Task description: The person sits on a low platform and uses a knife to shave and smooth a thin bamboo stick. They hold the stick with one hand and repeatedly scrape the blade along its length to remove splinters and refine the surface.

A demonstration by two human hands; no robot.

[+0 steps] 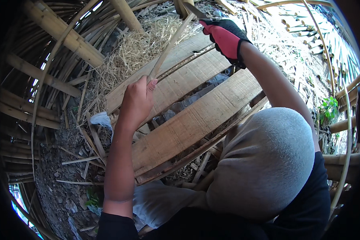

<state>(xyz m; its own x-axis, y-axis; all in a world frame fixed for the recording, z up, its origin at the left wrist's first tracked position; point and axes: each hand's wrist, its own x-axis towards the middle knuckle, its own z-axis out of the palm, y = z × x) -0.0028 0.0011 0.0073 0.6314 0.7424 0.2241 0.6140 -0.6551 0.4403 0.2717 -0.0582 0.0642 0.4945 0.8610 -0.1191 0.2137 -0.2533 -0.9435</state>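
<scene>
My left hand [137, 100], bare, is closed round the lower end of a thin pale bamboo strip [171, 46], which slants up and away over a slatted wooden bench. On my right hand [225, 39] is a pink and black glove. Its fingers are wrapped round a knife, whose handle they mostly hide. The dark knife blade [195, 11] points up and to the left, close to the strip's far end. Whether blade and strip touch, I cannot tell. Below both hands lie the bench's rough planks [200, 114], with gaps between them.
Fine curly shavings [138, 50] are heaped beyond the bench's left end. Bamboo poles [64, 34] form a frame at the left, and cut bamboo [302, 26] is stacked at the far right. My knee [268, 160], in grey cloth, rises at the bench's near side. Loose strips [82, 160] litter the ground.
</scene>
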